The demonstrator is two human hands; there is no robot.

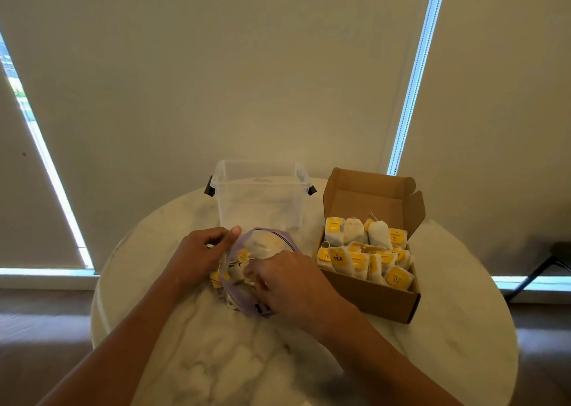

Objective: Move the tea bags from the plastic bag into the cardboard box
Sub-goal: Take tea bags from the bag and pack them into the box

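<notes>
A clear plastic bag with a purple zip edge lies on the round marble table, its mouth open, with tea bags inside. My left hand grips the bag's left rim and holds it open. My right hand reaches into the mouth, its fingers curled around tea bags inside; the fingertips are partly hidden. To the right stands the open cardboard box, holding several white tea bags with yellow tags.
An empty clear plastic tub with black handles stands behind the bag. The box lid stands upright at the back. A dark chair leg shows at the far right, beyond the table edge.
</notes>
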